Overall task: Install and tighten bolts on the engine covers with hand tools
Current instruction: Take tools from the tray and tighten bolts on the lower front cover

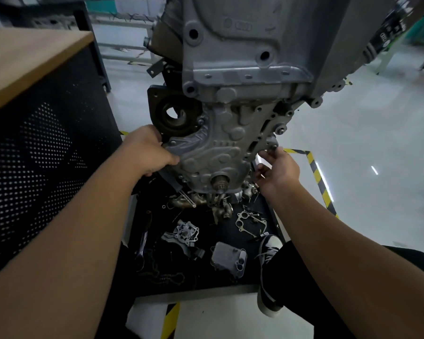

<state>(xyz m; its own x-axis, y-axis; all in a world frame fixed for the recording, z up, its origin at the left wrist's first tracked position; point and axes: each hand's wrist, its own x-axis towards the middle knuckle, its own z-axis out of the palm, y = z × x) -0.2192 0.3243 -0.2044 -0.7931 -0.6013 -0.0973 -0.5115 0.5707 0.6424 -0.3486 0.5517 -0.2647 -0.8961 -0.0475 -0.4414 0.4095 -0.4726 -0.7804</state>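
An engine (242, 57) fills the upper middle of the frame, and its grey ribbed cover (213, 150) sits at the centre, facing the camera. The left hand (147, 152) grips the cover's left edge, thumb lying on the face and fingers curled behind the rim. The right hand (278, 168) reaches to the cover's right edge, its fingertips pinched together at a small fitting there; whether a bolt sits between them is too small to tell. No tool is in either hand.

Below the engine, in the lower middle of the frame, a black tray (206, 289) lies on the floor. It holds loose parts: a ratchet wrench (143, 241) at its left, a small pump housing (184, 234) in the middle, a finned metal block (228, 259) just right of that, a thin metal gasket (249, 220) above, and a chain (162, 277) near the tray's lower left. A dark shoe (267, 270) rests on the tray's right rim. A black perforated cabinet with a wooden top (34, 133) stands at the left of the frame.
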